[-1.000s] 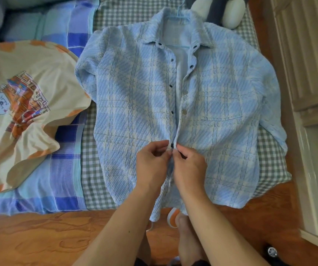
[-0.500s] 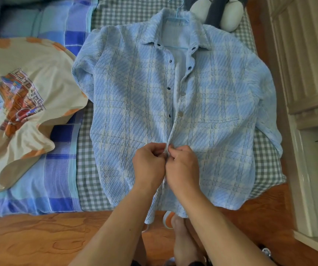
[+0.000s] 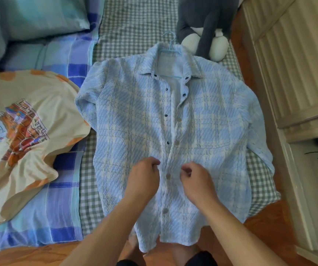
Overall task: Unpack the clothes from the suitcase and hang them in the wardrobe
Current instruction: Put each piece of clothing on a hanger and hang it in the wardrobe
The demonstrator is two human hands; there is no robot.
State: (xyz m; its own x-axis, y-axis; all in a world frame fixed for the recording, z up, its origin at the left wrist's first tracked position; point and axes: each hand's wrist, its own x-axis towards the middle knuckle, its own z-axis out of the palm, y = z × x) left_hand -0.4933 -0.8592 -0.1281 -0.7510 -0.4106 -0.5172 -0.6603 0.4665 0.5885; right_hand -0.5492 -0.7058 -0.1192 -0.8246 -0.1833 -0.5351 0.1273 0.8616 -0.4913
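**Both hands off the shirt front**

Nearest us, the left hand (image 3: 144, 176) and right hand (image 3: 196, 179) sit over the lower shirt (image 3: 139, 121), fingers loosely curled and holding nothing. The buttoned placket runs right between them, a button (image 3: 168, 176) in the gap, each hand just beside it. The shirt lies flat, face up on the checked sheet (image 3: 135, 25), hem hanging off the bed edge. Upper buttons are undone, collar spread. At the collar, a blue hanger (image 3: 170, 45) pokes out. Left, a printed tee (image 3: 20, 135) lies well apart. Beyond, a plush toy (image 3: 206, 22).
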